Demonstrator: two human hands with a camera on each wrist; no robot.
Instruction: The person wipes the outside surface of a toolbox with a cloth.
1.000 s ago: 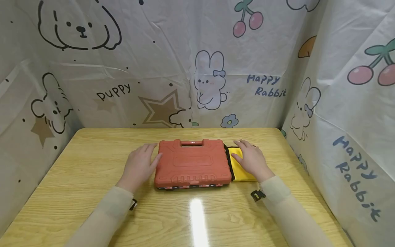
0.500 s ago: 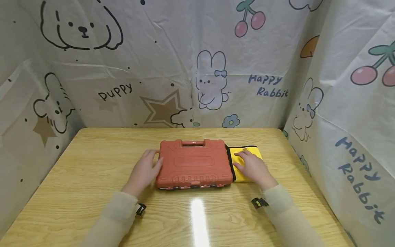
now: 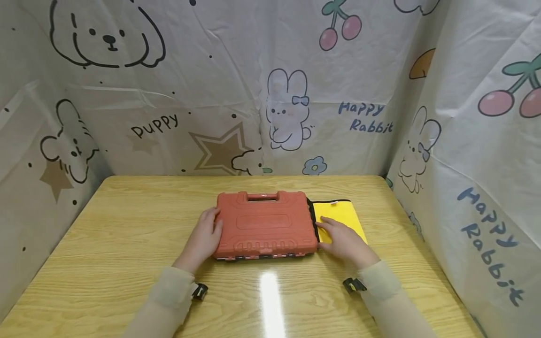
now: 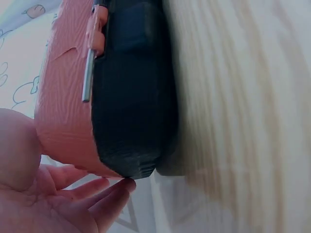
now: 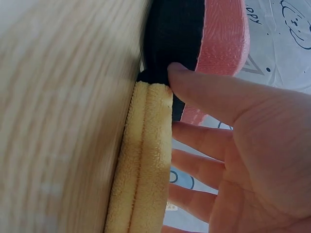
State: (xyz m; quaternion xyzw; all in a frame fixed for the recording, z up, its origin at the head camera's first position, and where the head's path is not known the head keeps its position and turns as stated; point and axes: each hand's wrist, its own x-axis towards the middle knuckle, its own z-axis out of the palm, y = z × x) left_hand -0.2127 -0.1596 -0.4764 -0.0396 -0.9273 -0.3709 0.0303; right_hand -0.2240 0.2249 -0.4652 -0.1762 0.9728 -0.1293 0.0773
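A red hard plastic case (image 3: 258,223) with a black lower half lies on the table, lid up and carry handle at the far side. At its left end is my left hand (image 3: 201,239); in the left wrist view the thumb lies by the red lid and the fingertips reach the black lower edge. My right hand (image 3: 344,241) is over a folded yellow cloth (image 3: 340,211) with black edging, which lies against or partly under the case's right end. In the right wrist view its thumb tip touches the case's black side, while the other fingers extend above the cloth.
The wooden table (image 3: 127,220) extends around the case on all sides. Cartoon-printed white curtains (image 3: 169,94) stand along the back and both sides. A dark strap clip (image 3: 354,285) hangs at the right wrist, with another at the left.
My left hand has moved right, up to the case's left end. The right hand has come nearer along the cloth, its thumb reaching the case's right end. The case has stayed put.
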